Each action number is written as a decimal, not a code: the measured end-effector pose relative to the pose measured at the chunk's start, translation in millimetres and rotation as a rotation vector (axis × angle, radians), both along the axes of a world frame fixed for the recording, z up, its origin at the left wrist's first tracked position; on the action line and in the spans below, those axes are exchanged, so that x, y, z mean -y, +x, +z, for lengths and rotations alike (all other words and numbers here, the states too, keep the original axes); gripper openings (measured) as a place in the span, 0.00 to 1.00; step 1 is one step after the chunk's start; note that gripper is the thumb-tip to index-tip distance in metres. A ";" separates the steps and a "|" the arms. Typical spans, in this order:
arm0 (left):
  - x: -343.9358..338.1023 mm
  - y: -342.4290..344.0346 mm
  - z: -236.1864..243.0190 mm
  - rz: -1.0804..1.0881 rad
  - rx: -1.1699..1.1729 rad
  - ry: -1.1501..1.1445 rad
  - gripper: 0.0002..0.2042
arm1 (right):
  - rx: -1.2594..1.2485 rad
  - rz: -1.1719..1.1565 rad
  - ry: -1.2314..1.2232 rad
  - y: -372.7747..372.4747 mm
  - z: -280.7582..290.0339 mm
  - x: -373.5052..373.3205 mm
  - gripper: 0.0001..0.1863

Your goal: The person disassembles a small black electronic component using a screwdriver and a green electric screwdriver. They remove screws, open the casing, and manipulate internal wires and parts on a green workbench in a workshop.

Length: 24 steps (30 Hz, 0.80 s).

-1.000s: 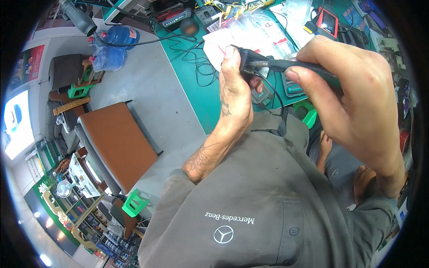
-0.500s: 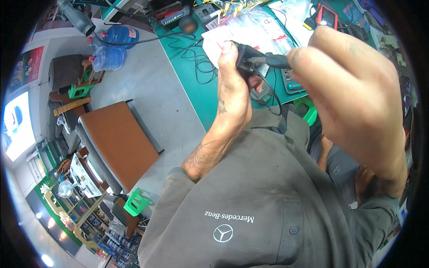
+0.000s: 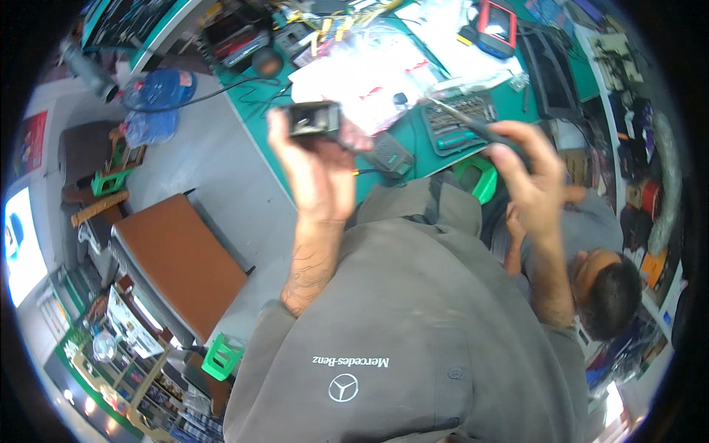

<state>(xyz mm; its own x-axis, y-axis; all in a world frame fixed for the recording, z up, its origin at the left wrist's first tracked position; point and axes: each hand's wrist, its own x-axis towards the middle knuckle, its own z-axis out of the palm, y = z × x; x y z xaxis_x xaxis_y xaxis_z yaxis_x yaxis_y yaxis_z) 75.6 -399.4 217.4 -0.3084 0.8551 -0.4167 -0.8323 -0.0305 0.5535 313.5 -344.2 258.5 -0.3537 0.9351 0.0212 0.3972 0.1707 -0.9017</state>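
My left hand (image 3: 321,173) is closed around a small black box-shaped housing (image 3: 312,120), its open side showing a lighter metallic inside. In my right hand (image 3: 532,166) is a screwdriver with a dark handle (image 3: 496,134). Its thin shaft (image 3: 456,112) points left toward the bench, well apart from the housing. Right of the housing, a dark grey box-shaped device (image 3: 389,156) lies by the bench's near edge. A tool case (image 3: 429,127) on the green bench (image 3: 258,140) holds small parts and a teal-handled tool (image 3: 456,140).
Plastic bags and papers (image 3: 362,74) cover the bench's middle. Beyond them lies a red-framed handheld device (image 3: 496,28). A seated person (image 3: 598,221) is close on my right, beside a green stool (image 3: 478,179). A brown-topped bench (image 3: 181,262) stands at left on the grey floor.
The screwdriver, its tip at the housing before, has been drawn away to the right. My right hand has lowered, and the housing has turned in my left hand. The view has shifted.
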 end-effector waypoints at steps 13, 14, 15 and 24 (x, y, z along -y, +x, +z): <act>45.8 -19.0 -38.5 0.065 -0.039 -0.159 0.28 | 0.363 -0.221 -0.432 -32.8 -222.1 11.8 0.15; 47.1 -16.8 -37.2 0.068 -0.039 -0.147 0.28 | 0.372 -0.220 -0.415 -34.1 -223.5 10.6 0.15; 46.4 -13.9 -37.0 0.077 -0.042 -0.158 0.28 | 0.379 -0.218 -0.398 -33.4 -227.6 10.0 0.15; 37.7 10.2 -36.8 -0.023 -0.084 -0.192 0.28 | 0.699 0.118 0.315 43.9 -212.2 -3.6 0.21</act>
<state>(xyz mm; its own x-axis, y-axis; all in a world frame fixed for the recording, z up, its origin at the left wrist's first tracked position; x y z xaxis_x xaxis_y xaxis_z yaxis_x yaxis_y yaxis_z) 85.8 -437.2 180.6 -0.3304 0.7698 -0.5461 -0.7821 0.1006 0.6150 357.4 -340.6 46.3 -0.4793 0.8775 0.0151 0.8195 0.4537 -0.3502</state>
